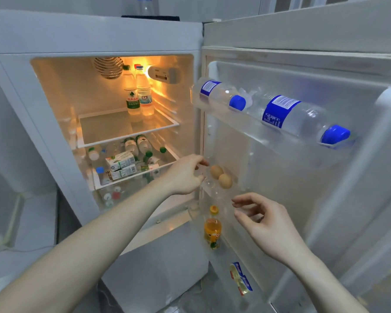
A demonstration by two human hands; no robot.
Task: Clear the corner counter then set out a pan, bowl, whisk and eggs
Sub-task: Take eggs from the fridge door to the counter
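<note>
Two brown eggs [220,176] lie side by side in a clear plastic egg tray [212,190] on the middle shelf of the open fridge door [303,177]. My left hand [185,175] reaches in from the left, with its thumb and fingers closed on the tray's left end, just beside the eggs. My right hand [260,220] hovers below and to the right of the tray, fingers spread and holding nothing. No pan, bowl or whisk is in view.
The fridge interior [113,105] is lit, with upright bottles on the top glass shelf and bottles and cartons below. Two blue-capped water bottles [298,116] lie on the door's upper rack. An orange drink bottle [212,229] and a foil packet [240,279] sit lower on the door.
</note>
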